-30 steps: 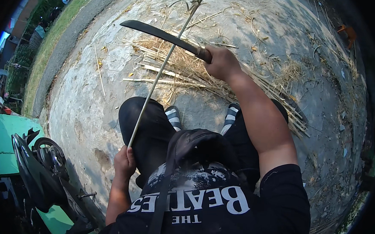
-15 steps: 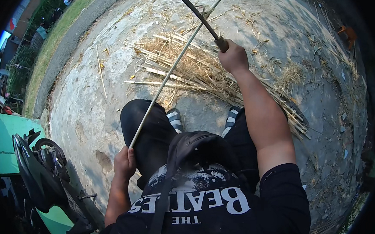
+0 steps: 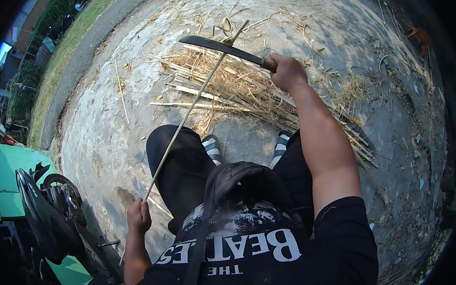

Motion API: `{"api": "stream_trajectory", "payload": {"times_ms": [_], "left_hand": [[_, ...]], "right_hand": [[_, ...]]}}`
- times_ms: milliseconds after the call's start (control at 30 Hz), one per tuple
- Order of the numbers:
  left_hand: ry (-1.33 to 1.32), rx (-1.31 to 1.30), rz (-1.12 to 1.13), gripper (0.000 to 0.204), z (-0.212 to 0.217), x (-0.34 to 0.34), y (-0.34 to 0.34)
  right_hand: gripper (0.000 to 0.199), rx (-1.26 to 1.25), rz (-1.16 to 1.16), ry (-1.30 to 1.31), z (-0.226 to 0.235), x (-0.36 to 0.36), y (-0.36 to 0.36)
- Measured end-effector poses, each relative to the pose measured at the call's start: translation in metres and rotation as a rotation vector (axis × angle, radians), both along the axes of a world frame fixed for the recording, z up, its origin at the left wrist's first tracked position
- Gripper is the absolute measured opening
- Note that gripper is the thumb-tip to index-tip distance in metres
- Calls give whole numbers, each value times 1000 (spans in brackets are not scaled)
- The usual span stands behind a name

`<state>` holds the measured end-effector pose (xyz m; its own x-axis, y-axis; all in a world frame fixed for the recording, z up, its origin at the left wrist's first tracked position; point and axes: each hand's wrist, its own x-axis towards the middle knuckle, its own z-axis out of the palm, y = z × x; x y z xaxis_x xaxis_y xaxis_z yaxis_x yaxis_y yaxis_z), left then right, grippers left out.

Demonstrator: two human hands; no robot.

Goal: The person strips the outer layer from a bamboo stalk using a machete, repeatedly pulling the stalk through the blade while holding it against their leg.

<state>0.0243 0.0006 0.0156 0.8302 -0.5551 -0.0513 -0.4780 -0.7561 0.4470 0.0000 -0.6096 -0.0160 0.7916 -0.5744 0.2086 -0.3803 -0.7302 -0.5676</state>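
Note:
My left hand (image 3: 139,217) is closed round a long thin bamboo strip (image 3: 181,123), which slants up past my left knee; a short end shows below the hand. My right hand (image 3: 288,73) grips the wooden handle of a machete (image 3: 220,46) with a dark, slightly curved blade. The blade lies across the strip near its far end, and the two appear to touch. A pale curled shaving (image 3: 226,24) shows just beyond the blade. Under them, a pile of split bamboo strips (image 3: 230,93) mixed with fine shavings lies on the ground.
My sandalled feet rest on the rough concrete ground (image 3: 108,157), close to the pile. A dark motorcycle (image 3: 49,210) stands at the lower left beside a green panel (image 3: 18,157). One loose strip (image 3: 121,90) lies at the left. An orange object (image 3: 420,40) is at the far right.
The machete's blade has swung down and left, nearer to me along the strip. My left hand has drawn back down and left with the strip. A curled shaving now shows beyond the blade.

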Motion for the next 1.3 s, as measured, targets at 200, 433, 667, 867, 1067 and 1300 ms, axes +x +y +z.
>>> {"api": "stream_trajectory", "payload": {"times_ms": [200,433,667,867,1067,1300], "left_hand": [[3,-45,-15,46,-13,0,9],[18,-81,19,47,-16,-12,-1],[-50,6,42,43,2,-16,2],[-79,-37,56,40,-13,-21,7],[-63,-25,93,37,3,-30,-43],[-55,47,119,36,11,-36,-77]], "right_hand": [[12,-106,100,-105,1,9,34],[10,-399,569,-247,17,2,60],[13,-98,21,83,5,-3,4],[14,-51,104,-53,7,2,33],[12,-307,535,-70,13,1,63],[9,-83,410,122,-2,2,55]]}}
